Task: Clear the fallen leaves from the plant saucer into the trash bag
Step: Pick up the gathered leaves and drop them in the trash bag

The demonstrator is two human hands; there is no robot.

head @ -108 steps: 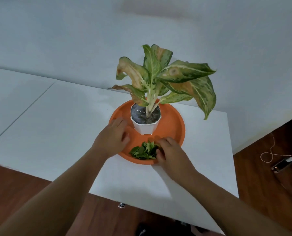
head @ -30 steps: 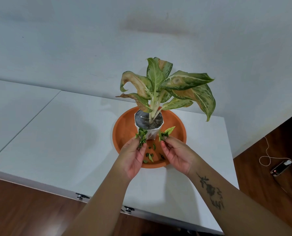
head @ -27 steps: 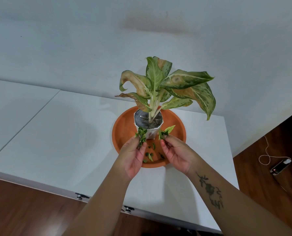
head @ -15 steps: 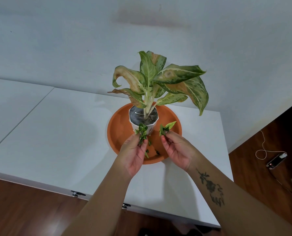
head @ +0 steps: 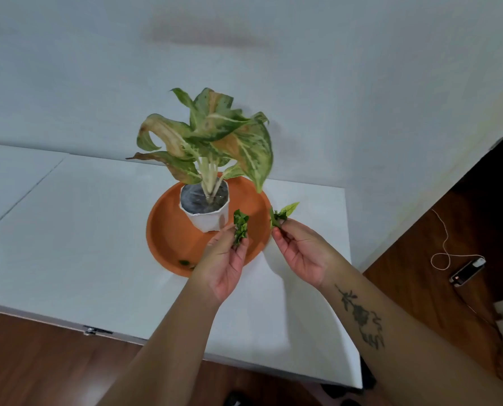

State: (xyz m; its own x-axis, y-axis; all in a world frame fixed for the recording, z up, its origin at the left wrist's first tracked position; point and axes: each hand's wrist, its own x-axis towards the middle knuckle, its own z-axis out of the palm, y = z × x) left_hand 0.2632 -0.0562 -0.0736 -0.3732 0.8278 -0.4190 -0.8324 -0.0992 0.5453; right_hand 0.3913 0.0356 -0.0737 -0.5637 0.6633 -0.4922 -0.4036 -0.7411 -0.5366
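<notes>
Leaves, fallen, green: held in two small bunches, both lifted clear of the saucer. One bunch [head: 240, 227], dark and crumpled, is pinched upright between the thumb and fingertips of the left hand [head: 225, 266], which is raised palm-up over the near right part of the saucer. Second bunch [head: 282, 214], with one paler leaf pointing up and right, is pinched in the fingertips of the right hand [head: 303, 253], held palm-up just past the saucer's right rim, above the table. The two hands are near each other but apart.

Leaf scraps [head: 185, 262]: a few small dark pieces lying on the saucer floor at its near edge, just left of the left wrist.

Saucer [head: 168, 235]: round, orange, shallow, resting on the table toward its far right part.

Pot [head: 206, 219]: white, faceted, standing in the far half of the saucer; dark soil visible at the top.

Plant [head: 212, 139]: broad variegated leaves, green with cream and orange-brown patches, several drooping or curled.

Table [head: 68, 230]: white top, set against a pale wall.

Floor [head: 464, 218]: brown wood, at right and near.

Phone [head: 467, 272]: lying on the floor at far right, with a thin pale cord [head: 445, 250] looped beside it.

Forearm tattoo [head: 360, 316]: dark floral design on the right forearm.
</notes>
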